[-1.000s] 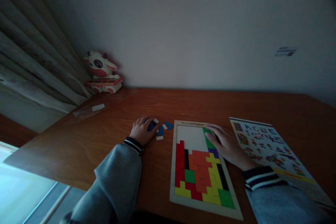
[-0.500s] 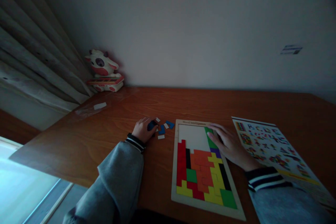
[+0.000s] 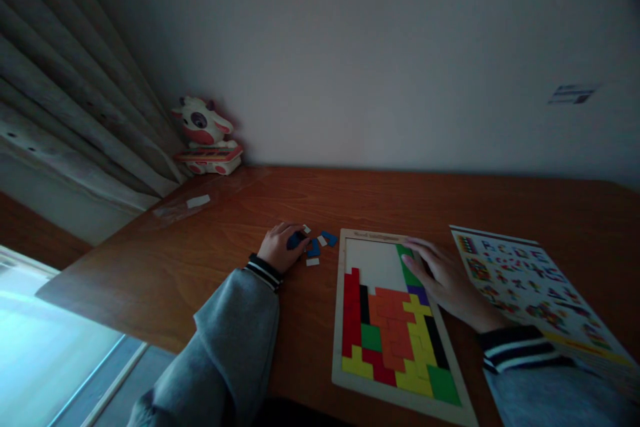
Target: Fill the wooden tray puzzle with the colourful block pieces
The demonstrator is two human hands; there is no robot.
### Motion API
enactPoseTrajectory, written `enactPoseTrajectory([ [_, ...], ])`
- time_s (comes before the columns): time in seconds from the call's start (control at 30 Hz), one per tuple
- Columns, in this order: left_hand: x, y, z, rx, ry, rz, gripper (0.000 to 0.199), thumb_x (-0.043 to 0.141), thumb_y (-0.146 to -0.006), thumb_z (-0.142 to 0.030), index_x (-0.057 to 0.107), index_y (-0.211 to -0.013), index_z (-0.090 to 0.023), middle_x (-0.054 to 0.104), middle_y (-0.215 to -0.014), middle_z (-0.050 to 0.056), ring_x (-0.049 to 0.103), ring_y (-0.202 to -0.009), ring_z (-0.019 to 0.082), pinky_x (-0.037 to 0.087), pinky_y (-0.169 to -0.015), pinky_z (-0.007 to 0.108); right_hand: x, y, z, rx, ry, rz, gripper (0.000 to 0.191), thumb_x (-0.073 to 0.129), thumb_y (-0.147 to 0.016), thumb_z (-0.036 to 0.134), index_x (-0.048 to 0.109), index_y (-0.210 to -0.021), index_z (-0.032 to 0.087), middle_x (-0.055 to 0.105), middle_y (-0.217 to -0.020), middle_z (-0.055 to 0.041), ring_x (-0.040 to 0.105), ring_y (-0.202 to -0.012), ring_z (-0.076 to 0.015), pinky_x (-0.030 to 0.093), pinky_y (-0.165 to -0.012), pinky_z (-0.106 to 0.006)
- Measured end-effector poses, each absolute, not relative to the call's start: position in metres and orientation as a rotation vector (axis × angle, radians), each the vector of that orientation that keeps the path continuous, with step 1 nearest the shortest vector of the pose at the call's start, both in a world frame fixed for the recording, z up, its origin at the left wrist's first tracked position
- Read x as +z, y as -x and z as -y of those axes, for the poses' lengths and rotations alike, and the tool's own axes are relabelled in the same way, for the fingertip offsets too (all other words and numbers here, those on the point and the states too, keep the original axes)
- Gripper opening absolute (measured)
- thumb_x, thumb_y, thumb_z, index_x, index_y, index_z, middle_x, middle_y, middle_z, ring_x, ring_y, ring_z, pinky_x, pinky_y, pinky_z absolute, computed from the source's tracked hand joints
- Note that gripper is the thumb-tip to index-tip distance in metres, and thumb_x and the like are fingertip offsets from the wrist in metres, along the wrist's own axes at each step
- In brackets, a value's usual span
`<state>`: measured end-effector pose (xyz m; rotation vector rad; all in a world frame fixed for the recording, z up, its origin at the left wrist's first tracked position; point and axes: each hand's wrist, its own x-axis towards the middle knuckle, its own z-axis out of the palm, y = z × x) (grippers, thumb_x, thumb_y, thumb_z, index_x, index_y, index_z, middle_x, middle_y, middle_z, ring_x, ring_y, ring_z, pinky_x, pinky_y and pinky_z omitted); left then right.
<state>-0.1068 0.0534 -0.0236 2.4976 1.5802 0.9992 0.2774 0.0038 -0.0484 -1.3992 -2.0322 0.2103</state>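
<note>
My left hand [image 3: 280, 248] rests low over the table with its fingers curled round a dark blue puzzle piece [image 3: 296, 240]. Next to those fingers lie loose blue pieces [image 3: 313, 250] with small white patches among them. To their right is a wooden puzzle board [image 3: 338, 320], its lower part filled with red, orange, yellow, green and black blocks. Bare white base [image 3: 373, 263] shows at its upper left. My right hand [image 3: 447, 283] lies across the board's right edge, thumb and fingers apart, its fingertips by a long green piece [image 3: 410, 270].
A printed sheet with coloured figures [image 3: 530, 280] lies right of the board, partly under my right sleeve. At the back left stands a cow toy with a keyboard [image 3: 210, 140]. Clear plastic with a white label [image 3: 199, 201] lies near the curtain [image 3: 75, 100].
The whole view has shifted slightly, so everything appears a little further right. Both hands keep nearly the same places beside the pieces and the board.
</note>
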Motion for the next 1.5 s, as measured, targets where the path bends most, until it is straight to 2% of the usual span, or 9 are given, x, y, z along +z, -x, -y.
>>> enactPoseTrajectory([
  [0.17,-0.020,0.110,-0.049,0.868,-2.599,-1.595,0.040,0.072,-0.081,-0.049,0.067,-0.112,-0.024,0.070,-0.114,0.007,0.065,-0.104,0.027,0.051,-0.096,0.045,-0.047,-0.277,-0.004,0.241,1.420,2.031,0.042,0.045,-0.096,0.054,0.059,-0.127,0.029,0.062,-0.130,-0.0083,0.058,-0.122,-0.0289,0.045,-0.106,-0.053],
  [0.57,-0.024,0.119,-0.051,0.843,-2.514,-1.541,0.036,0.069,-0.086,-0.045,0.067,-0.116,-0.025,0.069,-0.120,0.005,0.067,-0.109,0.025,0.055,-0.097,0.040,-0.044,-0.276,-0.003,0.228,1.413,2.045,0.043,0.044,-0.097,0.053,0.060,-0.126,0.026,0.063,-0.129,-0.0091,0.058,-0.121,-0.0279,0.045,-0.107,-0.051],
  [0.83,-0.021,0.112,-0.047,1.109,-2.550,-1.392,0.031,0.073,-0.085,-0.041,0.070,-0.109,-0.023,0.070,-0.111,0.007,0.068,-0.101,0.023,0.058,-0.092,0.040,-0.046,-0.276,-0.004,0.224,1.406,2.034,0.044,0.045,-0.096,0.053,0.060,-0.127,0.025,0.062,-0.130,-0.0102,0.058,-0.121,-0.0280,0.044,-0.107,-0.050],
  [1.1,-0.011,0.074,-0.032,1.308,-2.555,-1.073,0.025,0.073,-0.086,-0.031,0.067,-0.109,-0.022,0.067,-0.117,0.010,0.068,-0.104,0.022,0.060,-0.089,0.039,-0.040,-0.273,-0.005,0.202,1.372,1.981,0.037,0.048,-0.097,0.047,0.061,-0.122,0.024,0.063,-0.126,-0.0100,0.059,-0.118,-0.0271,0.045,-0.105,-0.050],
  [1.2,-0.011,0.047,-0.029,1.353,-2.542,-0.950,0.028,0.072,-0.087,-0.028,0.064,-0.112,-0.020,0.065,-0.119,0.011,0.066,-0.108,0.022,0.059,-0.093,0.038,-0.029,-0.266,-0.005,0.207,1.331,1.917,0.035,0.052,-0.095,0.047,0.063,-0.119,0.023,0.064,-0.125,-0.0104,0.058,-0.119,-0.0272,0.044,-0.105,-0.049],
  [1.27,-0.012,0.028,-0.029,1.369,-2.534,-0.880,0.031,0.071,-0.087,-0.027,0.062,-0.116,-0.020,0.062,-0.123,0.012,0.064,-0.113,0.022,0.058,-0.096,0.038,-0.018,-0.257,-0.007,0.317,1.313,1.883,0.034,0.052,-0.095,0.047,0.065,-0.115,0.024,0.066,-0.120,-0.0097,0.061,-0.115,-0.0261,0.047,-0.102,-0.047],
  [1.37,-0.014,0.006,-0.029,1.366,-2.581,-0.772,0.038,0.067,-0.089,-0.024,0.057,-0.125,-0.021,0.058,-0.128,0.013,0.061,-0.119,0.023,0.056,-0.099,0.039,-0.003,-0.238,-0.010,0.683,1.329,1.838,0.034,0.052,-0.095,0.049,0.066,-0.113,0.024,0.072,-0.107,-0.0073,0.069,-0.097,-0.0223,0.055,-0.087,-0.040],
  [1.5,-0.015,-0.008,-0.029,1.242,-2.677,-0.547,0.043,0.058,-0.092,-0.016,0.050,-0.134,-0.021,0.054,-0.136,0.014,0.056,-0.126,0.024,0.055,-0.101,0.039,0.004,-0.217,-0.014,1.008,1.150,1.764,0.030,0.059,-0.090,0.043,0.065,-0.113,0.024,0.071,-0.112,-0.0074,0.069,-0.098,-0.0205,0.055,-0.088,-0.039],
])
